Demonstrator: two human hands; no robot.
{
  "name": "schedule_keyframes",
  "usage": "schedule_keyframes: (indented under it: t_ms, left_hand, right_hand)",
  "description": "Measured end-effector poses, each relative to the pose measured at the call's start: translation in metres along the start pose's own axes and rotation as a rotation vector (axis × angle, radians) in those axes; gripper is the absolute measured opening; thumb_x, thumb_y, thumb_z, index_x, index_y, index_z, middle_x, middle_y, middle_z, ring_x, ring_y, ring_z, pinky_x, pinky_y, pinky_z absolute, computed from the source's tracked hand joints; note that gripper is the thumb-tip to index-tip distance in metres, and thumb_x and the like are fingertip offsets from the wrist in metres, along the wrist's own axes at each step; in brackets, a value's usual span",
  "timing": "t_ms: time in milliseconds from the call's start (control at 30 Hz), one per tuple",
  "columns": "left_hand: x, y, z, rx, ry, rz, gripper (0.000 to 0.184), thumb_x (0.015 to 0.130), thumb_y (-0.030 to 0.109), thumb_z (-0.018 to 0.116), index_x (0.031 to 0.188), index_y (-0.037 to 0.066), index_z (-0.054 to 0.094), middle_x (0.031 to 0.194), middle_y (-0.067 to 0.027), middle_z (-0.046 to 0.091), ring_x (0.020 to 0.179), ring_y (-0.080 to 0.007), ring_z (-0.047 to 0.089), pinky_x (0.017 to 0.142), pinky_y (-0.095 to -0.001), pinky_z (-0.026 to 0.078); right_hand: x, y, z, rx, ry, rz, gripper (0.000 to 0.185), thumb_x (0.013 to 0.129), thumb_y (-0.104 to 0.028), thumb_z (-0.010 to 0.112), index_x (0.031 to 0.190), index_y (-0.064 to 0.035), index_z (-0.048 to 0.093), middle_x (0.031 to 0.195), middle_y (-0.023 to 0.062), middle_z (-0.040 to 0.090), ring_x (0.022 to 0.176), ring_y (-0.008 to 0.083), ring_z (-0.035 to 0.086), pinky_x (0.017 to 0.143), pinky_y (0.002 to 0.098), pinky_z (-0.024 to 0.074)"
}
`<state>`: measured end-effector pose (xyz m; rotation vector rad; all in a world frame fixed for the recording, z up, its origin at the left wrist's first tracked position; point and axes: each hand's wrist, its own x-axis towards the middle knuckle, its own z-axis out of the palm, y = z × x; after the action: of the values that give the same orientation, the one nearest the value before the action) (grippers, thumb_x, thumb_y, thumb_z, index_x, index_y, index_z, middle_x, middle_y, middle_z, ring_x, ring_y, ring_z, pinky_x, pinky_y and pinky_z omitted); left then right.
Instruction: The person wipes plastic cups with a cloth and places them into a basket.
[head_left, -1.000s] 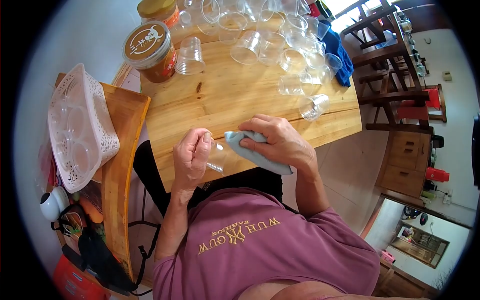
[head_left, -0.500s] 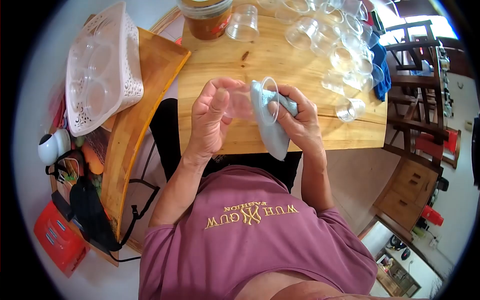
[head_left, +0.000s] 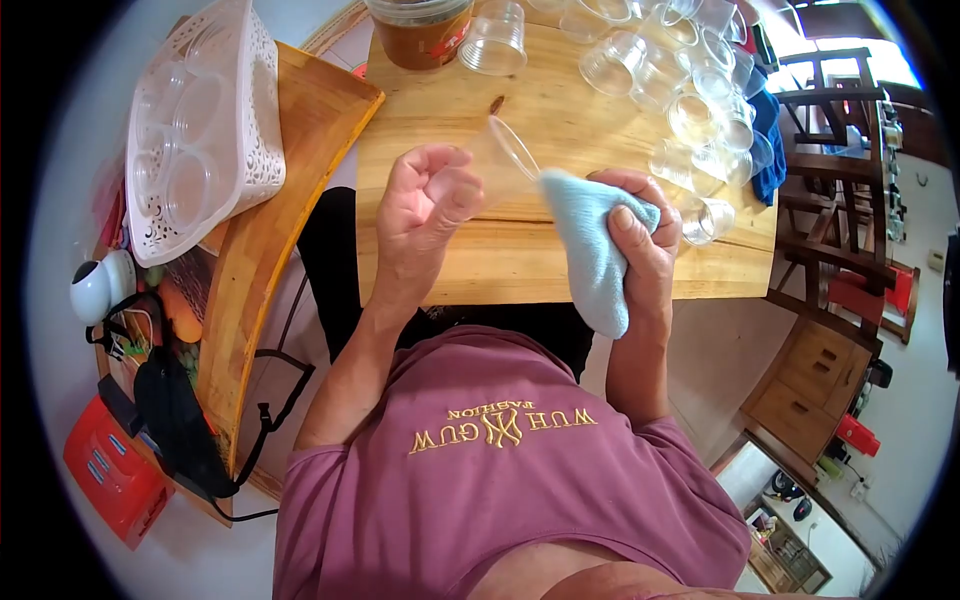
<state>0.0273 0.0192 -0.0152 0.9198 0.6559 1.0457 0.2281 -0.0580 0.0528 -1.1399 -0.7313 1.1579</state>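
Observation:
My left hand [head_left: 425, 205] holds a clear plastic cup [head_left: 500, 165], blurred by motion, its rim turned up and to the right. In my right hand [head_left: 645, 235] is a light blue cloth [head_left: 590, 245], bunched in the fingers with one end hanging down. The cloth's top corner is close to the cup's rim; whether they touch I cannot tell. Both hands are above the front part of the wooden table [head_left: 480, 265]. Several clear cups [head_left: 695, 118] lie and stand at the table's right side, and one more cup [head_left: 494, 40] is at the back left.
A lidded brown tub [head_left: 420, 38] stands at the table's back left. On a wooden surface [head_left: 285, 200] to the left is a white lattice basket [head_left: 258, 130] with clear cups. A dark blue cloth [head_left: 768, 150] hangs at the table's right edge. Wooden chairs [head_left: 835, 98] are beyond.
Between the earlier frames the cloth went inside the cup; now it is out, with my right hand moved right. The cup has tilted upward in my left hand. The view has shifted since the first frame.

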Motion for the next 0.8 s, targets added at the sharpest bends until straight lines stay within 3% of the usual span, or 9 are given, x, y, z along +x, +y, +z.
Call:
schedule_keyframes:
  t_ms: [67,167,267,367,433,633,800]
  left_hand:
    - [-0.001,-0.005,0.003,0.048,-0.016,0.022,0.045,0.093,0.015,0.072,0.129,0.003,0.048,0.123,-0.0051,0.053,0.099,-0.0120,0.055,0.087,-0.0274,0.050]
    - [-0.002,-0.006,0.006,0.181,-0.048,0.022,0.049,0.091,0.012,0.073,0.132,0.004,0.048,0.121,-0.0040,0.052,0.097,-0.0111,0.052,0.085,-0.0260,0.049]
    - [0.000,-0.007,0.010,0.299,-0.041,0.033,0.047,0.090,0.012,0.074,0.130,0.003,0.051,0.110,-0.0027,0.054,0.092,-0.0088,0.052,0.081,-0.0253,0.050]
    - [-0.001,-0.011,0.005,0.278,-0.018,0.039,0.044,0.089,0.011,0.074,0.127,0.002,0.053,0.102,-0.0031,0.055,0.086,-0.0085,0.053,0.078,-0.0243,0.050]
    - [-0.002,-0.012,0.001,0.445,-0.089,0.017,0.048,0.091,0.007,0.071,0.133,0.002,0.050,0.122,-0.0033,0.052,0.096,-0.0078,0.052,0.084,-0.0214,0.048]
    - [-0.001,-0.010,0.005,0.617,-0.087,0.217,0.040,0.092,0.007,0.069,0.129,0.001,0.054,0.123,-0.0063,0.053,0.097,-0.0116,0.055,0.084,-0.0256,0.052]
    - [-0.002,-0.008,0.005,0.643,-0.085,0.187,0.041,0.093,0.010,0.069,0.130,0.003,0.054,0.126,-0.0080,0.053,0.100,-0.0136,0.056,0.086,-0.0278,0.052]
  right_hand:
    - [0.002,0.003,0.002,0.039,0.003,-0.012,0.034,0.088,-0.017,0.073,0.115,0.0028,0.065,0.095,0.0063,0.069,0.083,0.0097,0.063,0.074,0.0236,0.0514]
    - [0.003,0.008,0.007,-0.332,0.028,-0.091,0.029,0.089,-0.011,0.071,0.116,-0.0001,0.065,0.097,0.0038,0.067,0.085,0.0086,0.060,0.076,0.0234,0.0495]
    - [0.010,0.025,0.004,-0.678,-0.063,-0.326,0.028,0.087,-0.010,0.073,0.111,-0.0003,0.063,0.092,0.0079,0.064,0.081,0.0162,0.060,0.074,0.0282,0.0486]
    - [0.009,0.028,0.001,-0.749,-0.057,-0.287,0.029,0.085,-0.009,0.074,0.110,-0.0001,0.063,0.091,0.0103,0.061,0.081,0.0206,0.060,0.074,0.0302,0.0482]
    - [0.007,0.031,-0.006,-0.756,-0.064,-0.273,0.029,0.085,-0.009,0.074,0.110,-0.0001,0.063,0.091,0.0105,0.061,0.081,0.0210,0.060,0.074,0.0306,0.0484]
    - [0.005,0.038,-0.015,-0.773,-0.093,-0.182,0.030,0.084,-0.009,0.074,0.111,-0.0005,0.063,0.094,0.0114,0.063,0.084,0.0226,0.061,0.076,0.0321,0.0491]
    - [0.005,0.039,-0.015,-0.787,-0.110,-0.126,0.031,0.085,-0.011,0.073,0.113,-0.0011,0.063,0.097,0.0128,0.064,0.085,0.0241,0.062,0.078,0.0329,0.0497]
